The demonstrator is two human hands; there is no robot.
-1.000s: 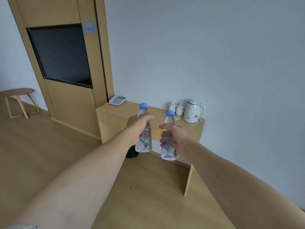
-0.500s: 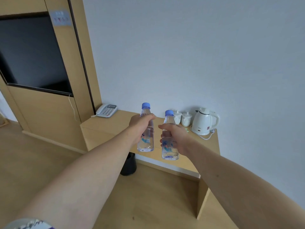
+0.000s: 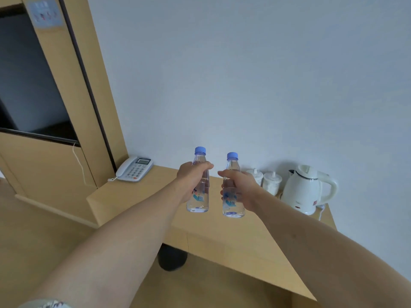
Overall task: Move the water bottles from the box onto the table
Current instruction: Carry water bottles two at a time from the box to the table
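While you hold one water bottle in each hand, both upright above the wooden table (image 3: 138,196), the step is to set them down. Your left hand (image 3: 191,181) wraps the left bottle (image 3: 200,192) around its upper body, thumb over the front; your right hand (image 3: 242,187) grips the right bottle (image 3: 232,196) at mid-body. The bottles are near each other but apart.

Lower them straight down onto the bare wood below, at about 6 o'clock from the bottles. Keep them vertical and let each base sit flat before you loosen your fingers. I judge the risk lies at 3 o'clock: two white lidded cups (image 3: 270,182) and a white kettle (image 3: 304,192) with its cord stand close to your right hand, so stay left of them. The telephone (image 3: 135,168) at 9 o'clock is well clear.

Each bottle has a blue cap and a blue-and-white label with what looks like a QR square; the lettering is too small to read. The kettle's red mark is also unreadable.
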